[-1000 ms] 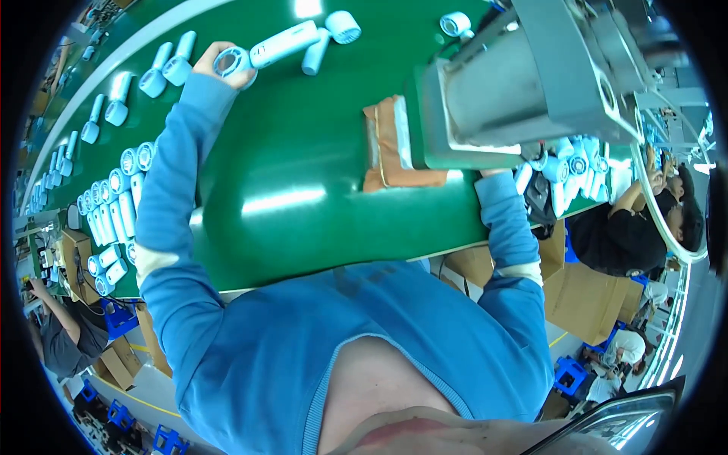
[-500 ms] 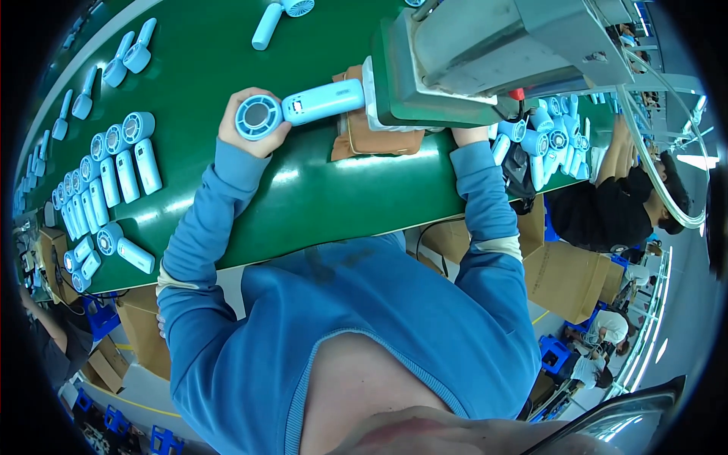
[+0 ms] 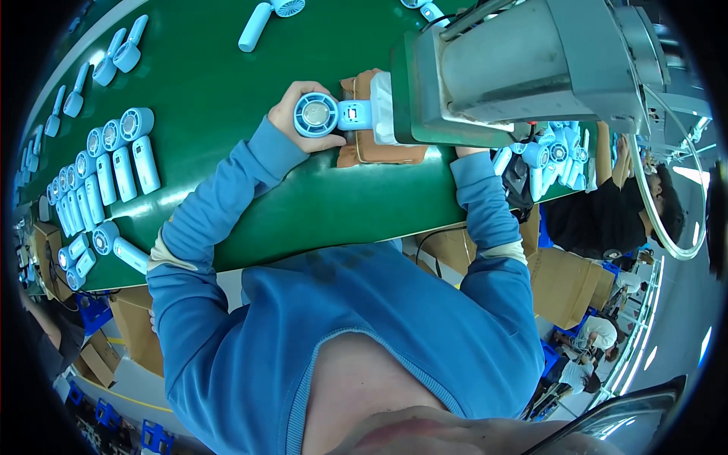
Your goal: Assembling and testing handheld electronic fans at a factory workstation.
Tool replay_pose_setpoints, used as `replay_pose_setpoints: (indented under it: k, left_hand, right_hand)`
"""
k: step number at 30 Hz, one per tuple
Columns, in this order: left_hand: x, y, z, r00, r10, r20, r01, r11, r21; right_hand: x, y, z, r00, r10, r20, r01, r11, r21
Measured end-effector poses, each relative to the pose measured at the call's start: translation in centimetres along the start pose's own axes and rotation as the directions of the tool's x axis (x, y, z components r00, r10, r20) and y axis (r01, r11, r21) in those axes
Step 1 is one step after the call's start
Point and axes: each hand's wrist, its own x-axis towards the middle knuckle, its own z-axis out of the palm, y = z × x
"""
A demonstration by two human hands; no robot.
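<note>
A light-blue handheld fan (image 3: 316, 114) lies in my left hand (image 3: 292, 120), whose fingers wrap round its round head. Its handle points right and runs in beneath the grey and green press machine (image 3: 485, 72), so the far end is hidden. Below the handle sits a brown padded block (image 3: 385, 152) on the green table. My right hand (image 3: 472, 151) is at the machine's near right side; its fingers are hidden under the machine, and what it touches does not show.
Rows of light-blue fans (image 3: 123, 171) cover the table's left side, and more lie at its far edge. A heap of fans (image 3: 557, 155) is at the right, beside a black bag (image 3: 517, 178). Cardboard boxes (image 3: 569, 280) stand below the table edge. A co-worker (image 3: 607, 216) sits at the right.
My left hand has moved right with the fan, and the handle has gone farther under the machine. My right hand stays at the machine's side.
</note>
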Motion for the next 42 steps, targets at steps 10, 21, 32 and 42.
replay_pose_setpoints:
  k: [10,21,32,42]
  left_hand:
    - [2.9,1.4,-3.5,0.983,0.065,0.173,-0.054,0.996,-0.068]
    - [11.2,-14.0,-20.7,0.569,0.055,-0.821,0.605,0.649,0.462]
    - [7.1,-2.8,-16.8,0.897,-0.244,-0.369,0.442,0.469,0.765]
    - [-6.8,4.9,-4.7,0.85,0.278,0.448,-0.526,0.391,0.755]
  right_hand:
    - [-1.3,-2.9,-0.6,0.962,0.269,0.054,-0.221,0.876,-0.428]
    - [0.8,-5.9,0.6,0.994,0.098,0.053,-0.021,0.629,-0.777]
    - [0.9,-12.5,1.1,0.992,0.118,0.05,-0.041,0.66,-0.75]
    - [1.5,-12.2,0.8,0.991,0.114,0.076,-0.082,0.938,-0.337]
